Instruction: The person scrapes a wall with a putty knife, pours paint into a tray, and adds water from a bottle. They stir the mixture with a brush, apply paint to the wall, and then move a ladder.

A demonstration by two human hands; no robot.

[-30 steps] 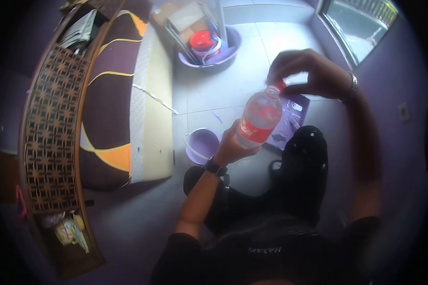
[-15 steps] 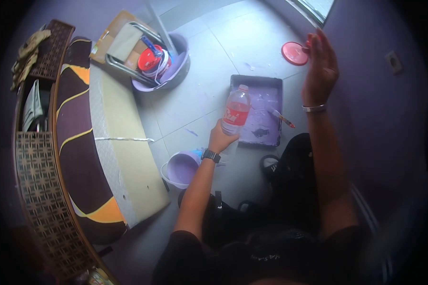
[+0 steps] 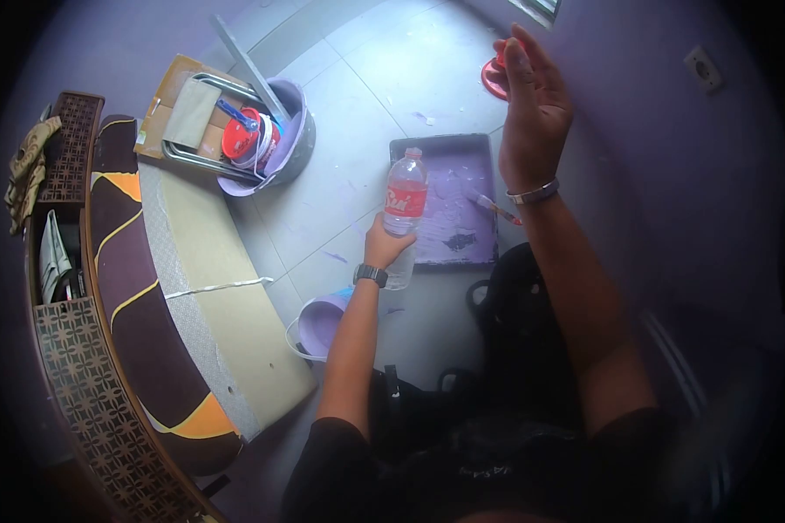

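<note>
While the left hand (image 3: 382,247) wraps its grip around the lower body of the upright water bottle (image 3: 402,218), neck pointing up, the paint tray (image 3: 449,157) lies just beyond it; the right hand (image 3: 532,113) hovers higher, open-fingered, well apart.

Not much text showing. Water bottle (image 3: 402,213) in the left hand (image 3: 382,247) is carrying a red label w/ white lettering, too blurred and small to be reading properly; brand can't be told. Dark shirt (image 3: 488,471) at bottom of frame is showing faint pale lettering, upside down to the cam, not legible here. Red-lidded paint tin (image 3: 241,139) in the lilac basin (image 3: 292,144) is showing no readable print at this size. No numbers or signs coming through anywhere else.
</note>
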